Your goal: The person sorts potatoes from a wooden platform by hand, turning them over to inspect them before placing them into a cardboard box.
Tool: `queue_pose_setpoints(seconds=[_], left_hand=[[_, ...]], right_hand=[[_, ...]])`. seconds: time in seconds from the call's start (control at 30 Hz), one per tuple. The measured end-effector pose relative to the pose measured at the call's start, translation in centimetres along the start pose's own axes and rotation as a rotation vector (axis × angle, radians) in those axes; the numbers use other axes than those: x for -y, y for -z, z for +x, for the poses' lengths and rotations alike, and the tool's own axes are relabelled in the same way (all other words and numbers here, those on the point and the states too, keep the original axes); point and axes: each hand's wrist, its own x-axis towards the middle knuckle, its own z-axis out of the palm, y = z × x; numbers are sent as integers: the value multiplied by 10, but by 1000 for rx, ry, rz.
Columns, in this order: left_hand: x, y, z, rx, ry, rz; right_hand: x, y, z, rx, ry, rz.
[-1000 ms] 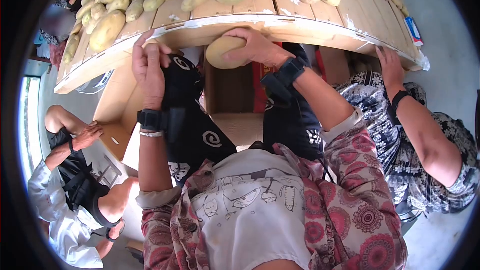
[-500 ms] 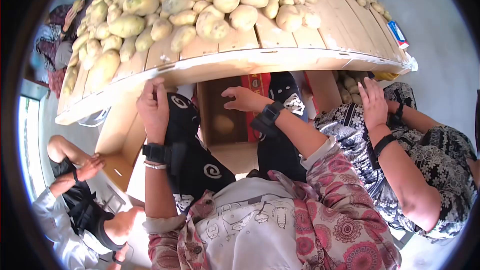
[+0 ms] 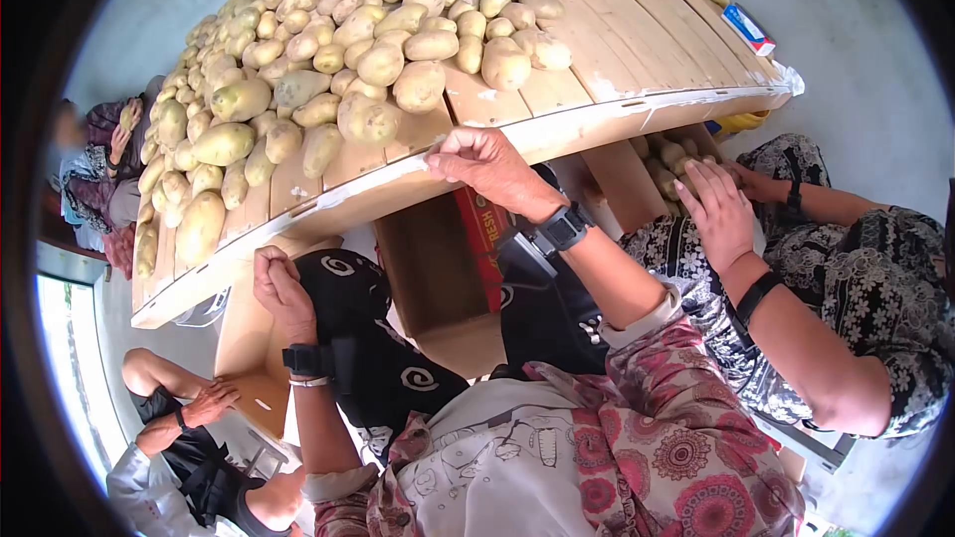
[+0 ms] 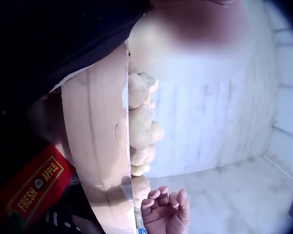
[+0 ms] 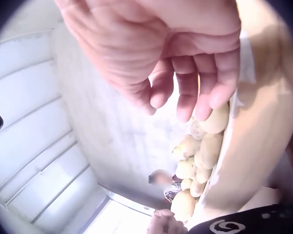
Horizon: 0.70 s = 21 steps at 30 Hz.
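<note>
Potatoes [image 3: 388,60] cover much of a slatted wooden table [image 3: 587,60]. My right hand [image 3: 487,169] is over the table's front edge, fingers loosely bent; the right wrist view shows those fingers [image 5: 187,92] with nothing between them, potatoes [image 5: 210,146] lying beyond. Lower and to the left, my left hand [image 3: 284,288] is raised just in front of the edge, its fingers loosely curled and no potato showing in it. Much of it is blurred in its own wrist view. Below and between my hands stands a cardboard box [image 3: 433,264], its inside dark.
A red carton [image 3: 480,244] marked "fresh apple" stands beside the box. To the right, a seated person's hand [image 3: 721,209] is near more potatoes [image 3: 662,164] under the table. Another person sits at left by a cardboard box [image 3: 261,393]. A small blue-and-white box [image 3: 748,30] lies on the tabletop.
My right hand let a potato drop into the box below, then rose to the table's edge. The left hand stays low on the left. The view has tilted up over more of the table.
</note>
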Motion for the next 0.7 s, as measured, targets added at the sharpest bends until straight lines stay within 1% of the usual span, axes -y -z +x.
queue_pose_setpoints(seconds=[0.03, 0.1, 0.13, 0.2, 0.23, 0.27, 0.3, 0.33, 0.37, 0.4, 0.43, 0.47, 0.53, 0.6, 0.63, 0.67, 0.7], left_hand=[[4, -2, -1, 1, -1, 2], [9, -4, 4, -72, -137, -79], [9, -3, 8, -71, -140, -75], [11, 1, 7, 18, -273, 122], [10, 0, 5, 21, -262, 123], [8, 0, 6, 24, -191, 63], [5, 2, 6, 26, -117, 9], [4, 3, 7, 24, -100, 24], [4, 1, 8, 21, -124, 31], [6, 0, 6, 16, -146, 35], [7, 1, 3, 7, -125, 44], [8, 1, 4, 14, -120, 9], [5, 1, 8, -3, -111, -14], [1, -1, 6, 7, -162, 64], [6, 4, 6, 27, -112, 43], [7, 5, 7, 25, -106, 49], [5, 3, 8, 17, -126, 12]], right_hand=[[-1, 3, 0, -1, 1, 2], [3, 9, 4, -93, 89, -10], [6, 14, 8, -92, 91, -5], [14, 31, 10, -323, 191, -143], [15, 45, 14, -420, 227, -323], [18, 60, 22, -513, 266, -501], [22, 73, 28, -616, 251, -762], [26, 79, 33, -704, 228, -1024], [29, 79, 36, -683, 208, -1019], [33, 78, 38, -643, 147, -1095], [33, 77, 42, -602, 94, -1172], [32, 74, 47, -581, 94, -1173], [29, 66, 60, -510, -68, -1337], [22, 66, 65, -436, -51, -1367], [17, 65, 66, -466, -72, -1384], [14, 66, 68, -509, -86, -1402], [17, 64, 68, -516, -106, -1402]])
